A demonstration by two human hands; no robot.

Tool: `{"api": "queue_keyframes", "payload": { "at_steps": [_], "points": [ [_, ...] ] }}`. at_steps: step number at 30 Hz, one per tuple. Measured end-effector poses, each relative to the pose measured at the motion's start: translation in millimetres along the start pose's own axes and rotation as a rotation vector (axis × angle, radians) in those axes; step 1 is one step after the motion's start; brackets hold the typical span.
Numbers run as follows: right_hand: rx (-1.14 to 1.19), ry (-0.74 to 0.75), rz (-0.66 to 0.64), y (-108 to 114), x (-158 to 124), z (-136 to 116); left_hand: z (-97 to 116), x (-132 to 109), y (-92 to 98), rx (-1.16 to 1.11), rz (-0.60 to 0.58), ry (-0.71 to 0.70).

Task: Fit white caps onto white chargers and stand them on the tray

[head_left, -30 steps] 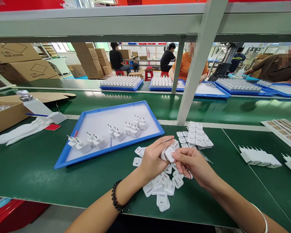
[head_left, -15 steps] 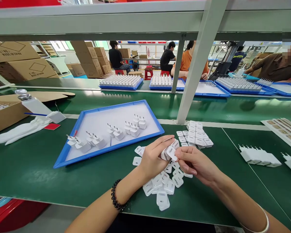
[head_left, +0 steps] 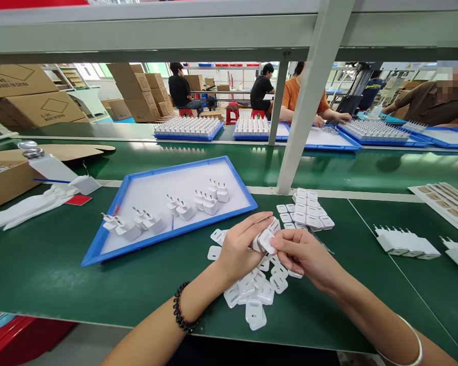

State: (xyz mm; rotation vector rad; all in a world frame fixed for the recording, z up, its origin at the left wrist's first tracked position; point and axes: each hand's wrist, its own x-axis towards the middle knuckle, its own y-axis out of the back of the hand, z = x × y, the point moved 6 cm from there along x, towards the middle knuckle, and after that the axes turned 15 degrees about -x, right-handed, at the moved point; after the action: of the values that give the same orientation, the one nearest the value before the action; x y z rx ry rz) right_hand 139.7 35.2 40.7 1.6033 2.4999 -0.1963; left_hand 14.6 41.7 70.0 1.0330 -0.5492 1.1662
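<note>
My left hand [head_left: 236,249] is wrapped round a short stack of white charger face covers [head_left: 275,224], partly hidden by the fingers. At the front of that stack, my right hand [head_left: 305,254] pinches one white face cover [head_left: 266,241] between thumb and fingers. Loose covers [head_left: 255,311] lie scattered on the green table under both hands, some with dark print and some with a small slot. Beyond my right hand are piled covers [head_left: 313,209]. To the left, white plug chargers [head_left: 183,209] stand prongs up in a blue-rimmed tray [head_left: 175,227].
More plug chargers [head_left: 406,243] sit at the right. A white glove [head_left: 34,207], a bottle [head_left: 48,162] and a carton [head_left: 11,185] are on the left. A slanted metal post [head_left: 299,127] rises behind the covers. Co-workers sit beyond, near trays of chargers [head_left: 189,127].
The cover in my right hand has tilted, and its print no longer shows. Both hands stay at the stack. Across the bench, the orange-sleeved co-worker's hands have moved right over a tray.
</note>
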Motion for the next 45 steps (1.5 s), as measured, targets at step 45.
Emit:
{"api": "queue_keyframes", "payload": {
  "at_steps": [45],
  "points": [
    [-0.225,0.178,0.292,6,-2,-1,-2,-2,-12.4,-0.425,0.049,0.312]
  ]
}}
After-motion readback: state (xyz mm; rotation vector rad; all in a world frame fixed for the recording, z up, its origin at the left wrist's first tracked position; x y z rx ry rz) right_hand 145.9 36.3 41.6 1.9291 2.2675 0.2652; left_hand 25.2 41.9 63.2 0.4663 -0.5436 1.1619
